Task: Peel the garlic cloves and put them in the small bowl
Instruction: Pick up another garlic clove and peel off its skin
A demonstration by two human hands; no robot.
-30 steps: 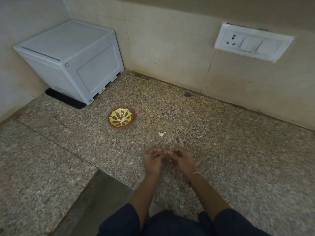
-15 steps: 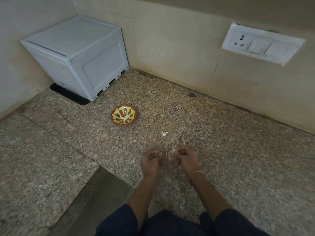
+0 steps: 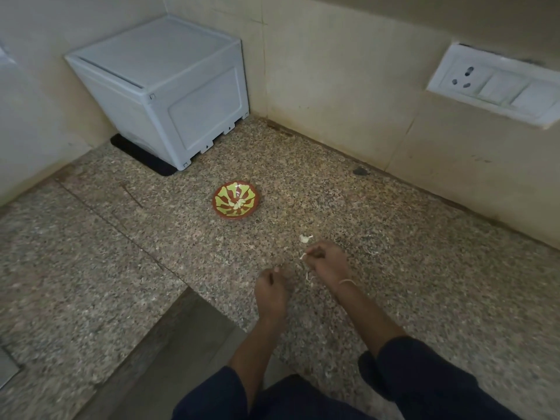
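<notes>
A small red bowl [image 3: 222, 207] with a yellow-green pattern stands on the speckled counter and holds a few peeled garlic cloves [image 3: 238, 203]. My two hands are apart, nearer to me than the bowl. My left hand [image 3: 271, 287] has its fingers curled, with a small pale garlic clove [image 3: 276, 269] pinched at the fingertips. Further right and forward, my right hand [image 3: 325, 262] pinches a thin white sliver of garlic skin [image 3: 303, 256]. A loose white garlic piece [image 3: 305, 238] lies on the counter just beyond my right hand.
A white plastic box [image 3: 169, 95] on a black mat fills the far left corner. A switch and socket plate [image 3: 497, 86] sits on the right wall. Bits of skin [image 3: 310, 277] lie on the counter by my right wrist. The counter edge [image 3: 169, 310] drops at lower left.
My hands, joined at the fingertips before, have come apart. The right hand moved forward and right with the white sliver; the left hand drew back toward me.
</notes>
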